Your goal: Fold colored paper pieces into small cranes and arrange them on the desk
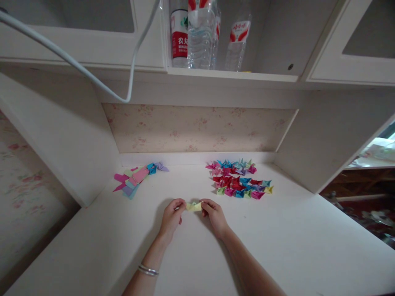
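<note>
A small pale yellow folded paper piece [193, 206] is pinched between both hands just above the white desk [277, 238]. My left hand [171, 217] grips its left end with closed fingers; a silver bracelet sits on that wrist. My right hand [213, 214] pinches its right end. Behind the hands on the right lies a cluster of several small folded paper shapes [239, 179] in red, pink, blue and green. At the back left lies a pile of flat coloured paper strips [135, 178] with a blue and a purple folded piece beside it.
Plastic water bottles [202, 33] stand on an open shelf above the desk. A white cable [92, 78] hangs across the upper left. Cabinet side panels close in the desk's back on both sides. A wooden frame and clutter show at the far right.
</note>
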### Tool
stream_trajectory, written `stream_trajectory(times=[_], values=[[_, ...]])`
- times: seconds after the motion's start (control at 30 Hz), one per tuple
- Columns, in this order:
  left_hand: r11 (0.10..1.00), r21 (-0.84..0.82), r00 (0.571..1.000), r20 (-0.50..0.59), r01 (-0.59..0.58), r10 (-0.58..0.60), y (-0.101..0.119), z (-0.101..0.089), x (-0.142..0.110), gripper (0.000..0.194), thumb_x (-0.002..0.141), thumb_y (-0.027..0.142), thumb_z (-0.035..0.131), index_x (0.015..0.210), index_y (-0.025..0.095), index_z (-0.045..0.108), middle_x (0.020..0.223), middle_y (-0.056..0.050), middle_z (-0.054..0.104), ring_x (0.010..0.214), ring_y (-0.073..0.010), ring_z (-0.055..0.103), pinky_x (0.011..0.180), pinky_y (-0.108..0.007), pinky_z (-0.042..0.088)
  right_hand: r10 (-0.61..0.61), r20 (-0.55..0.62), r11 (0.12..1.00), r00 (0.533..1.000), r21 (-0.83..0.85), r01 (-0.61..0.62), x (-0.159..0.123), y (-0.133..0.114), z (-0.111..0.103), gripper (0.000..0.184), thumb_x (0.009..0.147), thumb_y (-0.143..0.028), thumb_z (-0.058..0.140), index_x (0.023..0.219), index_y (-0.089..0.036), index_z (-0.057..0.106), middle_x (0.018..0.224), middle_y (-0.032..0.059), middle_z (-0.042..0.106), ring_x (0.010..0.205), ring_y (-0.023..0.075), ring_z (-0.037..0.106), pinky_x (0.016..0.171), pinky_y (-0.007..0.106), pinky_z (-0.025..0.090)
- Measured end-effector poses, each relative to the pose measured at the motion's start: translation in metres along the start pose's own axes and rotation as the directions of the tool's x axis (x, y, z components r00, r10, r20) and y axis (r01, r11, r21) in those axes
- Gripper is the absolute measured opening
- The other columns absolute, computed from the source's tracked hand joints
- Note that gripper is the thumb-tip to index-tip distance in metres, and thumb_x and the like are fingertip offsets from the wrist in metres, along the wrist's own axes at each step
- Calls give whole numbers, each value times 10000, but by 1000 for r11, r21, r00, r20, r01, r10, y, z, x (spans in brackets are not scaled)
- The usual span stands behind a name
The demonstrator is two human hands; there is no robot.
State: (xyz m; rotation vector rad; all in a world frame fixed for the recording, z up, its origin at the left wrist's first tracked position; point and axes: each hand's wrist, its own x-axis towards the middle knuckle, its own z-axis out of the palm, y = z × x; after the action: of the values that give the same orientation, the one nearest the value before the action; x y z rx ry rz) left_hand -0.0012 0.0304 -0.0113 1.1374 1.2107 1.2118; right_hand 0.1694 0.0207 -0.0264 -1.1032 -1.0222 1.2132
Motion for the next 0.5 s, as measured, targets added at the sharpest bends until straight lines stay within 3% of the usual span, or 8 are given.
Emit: stream_trajectory(times=[0.5], values=[[999,-31,1000,-2,18,-18,1,-1,0,357,680,428,648,905,153,615,865,-25,650,419,-40,439,346,-166,315,5,-3,1000,1000,-8,-5,0,-1,1,318,722,-457,649,856,-171,686,572,-10,546,546,129,457,539,251,341]])
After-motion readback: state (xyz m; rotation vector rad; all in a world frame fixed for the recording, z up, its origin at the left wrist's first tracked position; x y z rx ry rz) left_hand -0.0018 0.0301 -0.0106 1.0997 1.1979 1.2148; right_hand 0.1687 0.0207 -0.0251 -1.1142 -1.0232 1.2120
